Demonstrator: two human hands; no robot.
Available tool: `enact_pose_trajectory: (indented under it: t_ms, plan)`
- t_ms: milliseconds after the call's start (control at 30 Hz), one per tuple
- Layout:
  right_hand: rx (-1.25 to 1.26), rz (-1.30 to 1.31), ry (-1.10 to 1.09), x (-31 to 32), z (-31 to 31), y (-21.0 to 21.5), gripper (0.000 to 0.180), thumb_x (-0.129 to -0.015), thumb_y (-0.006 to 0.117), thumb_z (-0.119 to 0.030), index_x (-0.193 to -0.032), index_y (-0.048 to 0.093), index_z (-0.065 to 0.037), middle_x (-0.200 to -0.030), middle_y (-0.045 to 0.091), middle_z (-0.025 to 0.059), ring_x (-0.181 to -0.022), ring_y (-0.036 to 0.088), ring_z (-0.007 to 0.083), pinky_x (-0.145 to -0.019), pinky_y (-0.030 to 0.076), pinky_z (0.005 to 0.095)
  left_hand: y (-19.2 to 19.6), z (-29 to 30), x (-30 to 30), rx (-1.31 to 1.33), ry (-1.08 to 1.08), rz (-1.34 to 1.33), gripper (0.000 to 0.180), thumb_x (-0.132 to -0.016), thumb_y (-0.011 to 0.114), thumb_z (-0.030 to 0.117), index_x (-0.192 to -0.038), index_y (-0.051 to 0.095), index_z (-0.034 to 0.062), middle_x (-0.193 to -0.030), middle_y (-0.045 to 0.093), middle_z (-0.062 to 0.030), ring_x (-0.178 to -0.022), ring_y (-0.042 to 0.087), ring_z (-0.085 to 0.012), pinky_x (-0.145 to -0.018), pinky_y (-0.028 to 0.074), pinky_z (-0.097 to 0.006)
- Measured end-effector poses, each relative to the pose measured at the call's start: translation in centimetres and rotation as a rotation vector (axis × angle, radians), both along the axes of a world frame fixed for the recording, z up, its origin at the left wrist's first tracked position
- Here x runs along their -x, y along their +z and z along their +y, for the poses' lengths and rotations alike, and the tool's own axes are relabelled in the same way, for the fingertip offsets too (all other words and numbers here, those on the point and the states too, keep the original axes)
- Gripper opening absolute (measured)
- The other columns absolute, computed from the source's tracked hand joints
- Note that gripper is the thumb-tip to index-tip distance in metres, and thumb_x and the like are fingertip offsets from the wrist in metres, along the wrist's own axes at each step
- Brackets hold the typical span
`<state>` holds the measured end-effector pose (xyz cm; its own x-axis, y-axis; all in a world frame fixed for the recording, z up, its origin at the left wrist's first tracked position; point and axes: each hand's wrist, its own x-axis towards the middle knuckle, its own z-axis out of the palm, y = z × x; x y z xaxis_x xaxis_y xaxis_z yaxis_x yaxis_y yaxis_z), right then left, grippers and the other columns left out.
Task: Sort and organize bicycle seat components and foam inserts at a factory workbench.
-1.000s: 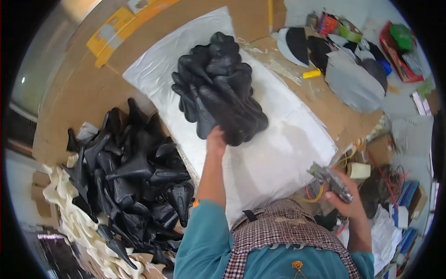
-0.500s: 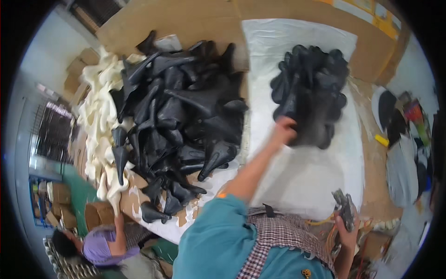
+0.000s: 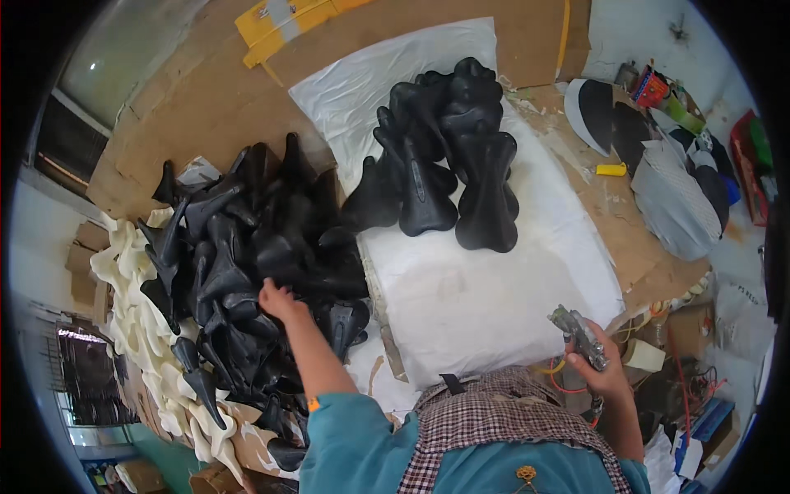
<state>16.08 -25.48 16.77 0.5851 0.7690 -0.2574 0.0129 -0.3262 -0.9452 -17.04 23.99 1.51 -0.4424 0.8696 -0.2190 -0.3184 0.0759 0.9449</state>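
Note:
My left hand (image 3: 282, 302) is over the near part of a heap of black bicycle saddle covers (image 3: 218, 267). Its fingers are closed at the edge of one black saddle cover (image 3: 290, 257), which looks smeared by motion. On the right, my right hand (image 3: 605, 370) grips a crusted grey metal spray gun (image 3: 580, 336) near the table's front edge. A hose fitting shows below that hand. Several black saddle covers (image 3: 485, 193) lie overlapping on the far part of a white sheet (image 3: 485, 305).
Cream-coloured saddle-shaped pieces (image 3: 136, 296) line the heap's left side. Cardboard (image 3: 535, 45) stands along the back. At the right are a yellow object (image 3: 611, 170), grey and black sheet pieces (image 3: 675, 198), and hoses (image 3: 679, 362) by the table edge.
My left hand has moved left from the covers on the white sheet to the heap. My view has swung to the right. The spray gun stays in my right hand.

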Motion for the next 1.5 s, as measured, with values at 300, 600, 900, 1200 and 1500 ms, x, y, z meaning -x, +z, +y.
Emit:
enact_pose_trajectory:
  t_ms: [300, 600, 900, 1200, 1500]
  plan:
    - [0.007, 0.015, 0.114, 0.3, 4.0, -0.3, 0.059, -0.076, 0.066, -0.005, -0.128, 0.041, 0.002, -0.091, 0.060, 0.0052, -0.084, 0.057, 0.0113, -0.077, 0.047, 0.0270, -4.8, -1.9, -20.6, -0.194, -0.463, 0.605, 0.031, -0.071, 0.066, 0.011, -0.100, 0.062, -0.0013, -0.094, 0.064, -0.0140, -0.084, 0.062, -0.0225, -0.078, 0.048, -0.031]
    - [0.124, 0.105, 0.062, -0.1, 6.7, 0.6, 0.057, -0.077, 0.066, -0.006, -0.128, 0.041, 0.002, -0.086, 0.059, 0.0041, -0.081, 0.056, 0.0104, -0.073, 0.047, 0.0260, -3.3, -0.1, -27.9, 0.139, -0.702, 1.236, 0.061, -0.072, 0.069, 0.044, -0.116, 0.053, 0.0045, -0.117, 0.054, -0.0165, -0.113, 0.046, -0.0342, -0.089, 0.044, -0.046]
    - [-0.018, 0.016, 0.100, -1.0, 7.3, 2.8, 0.062, -0.074, 0.069, -0.011, -0.127, 0.041, 0.002, -0.090, 0.062, 0.0059, -0.082, 0.058, 0.0113, -0.074, 0.047, 0.0253, 1.1, -0.2, -24.1, -0.032, -0.607, 1.166, 0.029, -0.076, 0.053, 0.022, -0.091, 0.063, -0.0009, -0.091, 0.063, -0.0244, -0.091, 0.060, -0.0408, -0.080, 0.047, -0.045]
    - [-0.150, -0.057, 0.215, 0.4, 5.9, 4.3, 0.053, -0.074, 0.068, -0.006, -0.123, 0.048, 0.002, -0.087, 0.063, 0.0065, -0.079, 0.060, 0.0110, -0.072, 0.048, 0.0254, 0.9, -7.7, -18.7, 0.348, -0.862, -0.441, 0.039, -0.073, 0.035, 0.000, -0.105, 0.056, -0.0059, -0.108, 0.060, -0.0157, -0.101, 0.056, -0.0298, -0.093, 0.044, -0.039]
    - [-0.290, -0.049, 0.014, 1.6, 2.3, 6.2, 0.058, -0.075, 0.069, -0.008, -0.127, 0.043, 0.002, -0.088, 0.062, 0.0062, -0.079, 0.059, 0.0125, -0.070, 0.048, 0.0259, -4.4, -12.0, -18.0, 0.504, -0.869, -0.427, 0.039, -0.068, 0.037, 0.002, -0.100, 0.058, -0.0048, -0.101, 0.062, -0.0144, -0.095, 0.058, -0.0290, -0.090, 0.045, -0.040]
